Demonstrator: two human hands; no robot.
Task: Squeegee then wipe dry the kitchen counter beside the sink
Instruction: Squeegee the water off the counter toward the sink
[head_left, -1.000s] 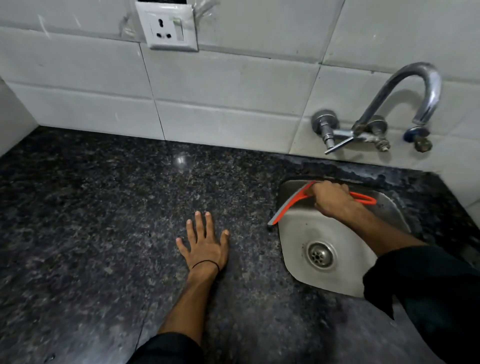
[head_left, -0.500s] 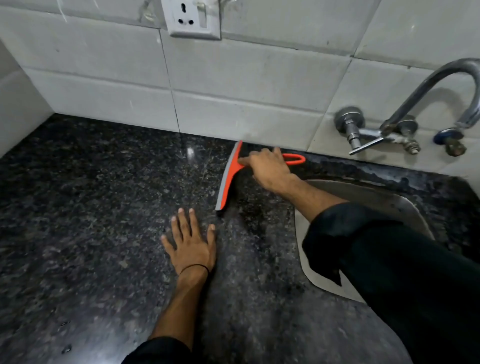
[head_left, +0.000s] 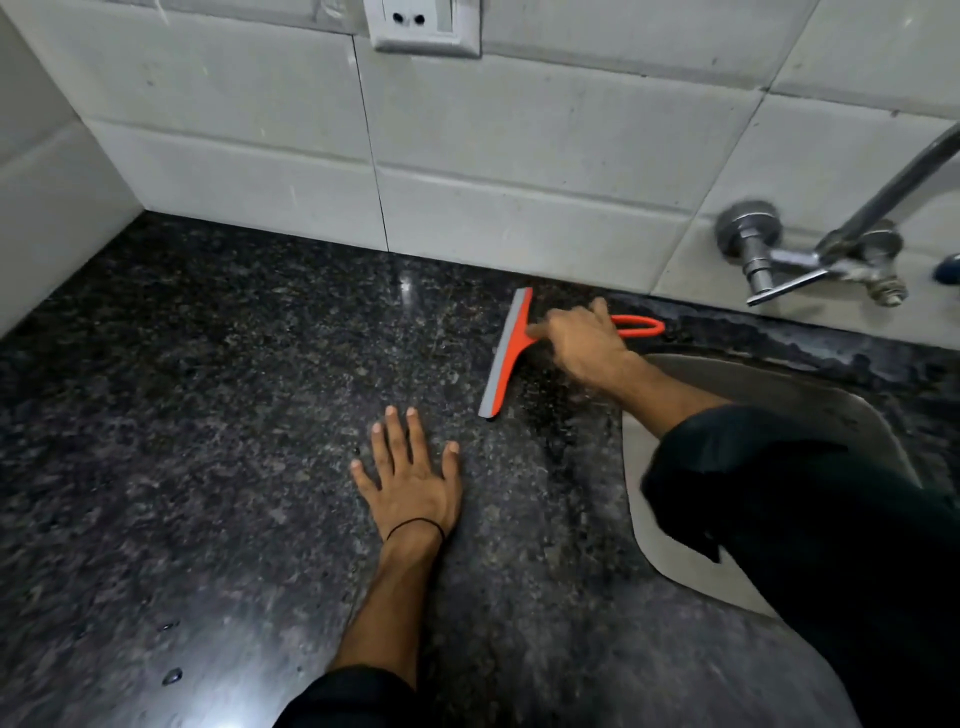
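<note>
An orange squeegee (head_left: 506, 353) with a grey rubber blade lies blade-down on the dark speckled granite counter (head_left: 208, 415), close to the back wall and just left of the sink. My right hand (head_left: 584, 340) is closed over its handle, whose orange loop sticks out to the right. My left hand (head_left: 410, 480) rests flat on the counter with fingers spread, a little in front of the blade's near end and apart from it. The steel sink (head_left: 810, 395) sits at the right, largely covered by my dark right sleeve.
White wall tiles (head_left: 519, 156) back the counter, with a socket plate (head_left: 423, 26) at the top. A chrome tap (head_left: 810, 254) juts from the wall above the sink. A few water droplets (head_left: 171, 675) sit on the counter at the near left.
My right hand carried the squeegee out of the sink and set it on the counter near the back wall. My left hand stayed flat in place.
</note>
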